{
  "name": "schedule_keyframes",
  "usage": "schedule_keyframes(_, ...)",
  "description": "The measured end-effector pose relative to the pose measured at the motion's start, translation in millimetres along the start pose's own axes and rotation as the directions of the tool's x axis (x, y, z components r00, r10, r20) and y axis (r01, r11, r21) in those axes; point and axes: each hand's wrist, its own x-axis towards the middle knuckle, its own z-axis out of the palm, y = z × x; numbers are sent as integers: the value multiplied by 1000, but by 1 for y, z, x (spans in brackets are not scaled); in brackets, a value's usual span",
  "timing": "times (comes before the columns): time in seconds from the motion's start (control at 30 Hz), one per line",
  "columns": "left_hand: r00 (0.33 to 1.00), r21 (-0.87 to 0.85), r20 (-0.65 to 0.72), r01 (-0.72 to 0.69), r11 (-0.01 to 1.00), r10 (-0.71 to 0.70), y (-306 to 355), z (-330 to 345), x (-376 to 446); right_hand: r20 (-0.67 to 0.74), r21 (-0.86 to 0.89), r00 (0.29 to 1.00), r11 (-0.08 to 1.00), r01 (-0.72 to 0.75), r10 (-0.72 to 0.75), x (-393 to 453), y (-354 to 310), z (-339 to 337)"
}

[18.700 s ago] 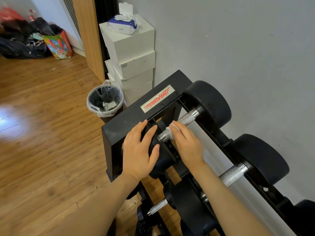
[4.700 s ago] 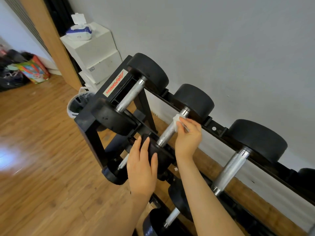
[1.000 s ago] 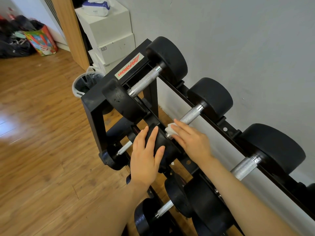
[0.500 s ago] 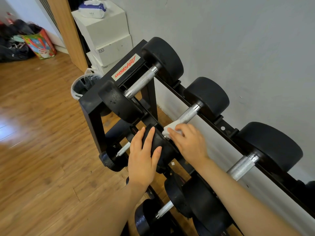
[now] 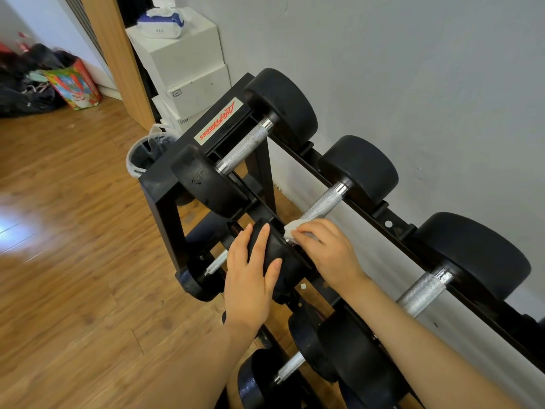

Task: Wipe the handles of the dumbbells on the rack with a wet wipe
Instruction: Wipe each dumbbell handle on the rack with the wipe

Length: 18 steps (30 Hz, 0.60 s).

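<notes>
A black dumbbell rack (image 5: pixel 165 190) stands against the grey wall with three dumbbells on its top row. My right hand (image 5: pixel 327 252) holds a white wet wipe (image 5: pixel 295 228) wrapped on the near end of the middle dumbbell's knurled steel handle (image 5: pixel 323 202). My left hand (image 5: pixel 250 273) lies flat with straight fingers over that dumbbell's near black head (image 5: pixel 280 255). The first dumbbell's handle (image 5: pixel 244 149) and the third one's handle (image 5: pixel 421 290) are bare.
A lined bin (image 5: pixel 141 157) stands at the rack's far end. White stacked boxes (image 5: pixel 188 66) carry a wet wipe pack (image 5: pixel 160 22). Bags (image 5: pixel 70 84) sit on the wood floor at far left. Smaller dumbbells (image 5: pixel 292 367) rest on lower rows.
My right hand with the wipe has stayed at the near end of the middle handle, shifting only slightly. My left hand keeps resting on the near head. The view moved a little.
</notes>
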Motion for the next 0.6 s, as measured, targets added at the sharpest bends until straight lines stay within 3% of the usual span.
schedule_keyframes(0.13, 1000, -6, -2, -7, 1000, 7, -1, 0, 0, -10, 82, 999, 996, -35, 36, -6, -7, 2)
schedule_keyframes(0.3, 1000, 4, -18, -4, 1000, 4, 1, 2, 0, -160, 180, 943, 948, -264, 293, 0, -6, 1)
schedule_keyframes(0.47, 1000, -8, -17, -10, 1000, 9, -1, 2, 0, -72, 166, 978, 969, -182, 196, -2, -8, 1)
schedule_keyframes(0.6, 1000, -8, -21, -5, 1000, 5, 1, 1, 0, -115, 217, 932, 925, -313, 343, 3, -4, 0)
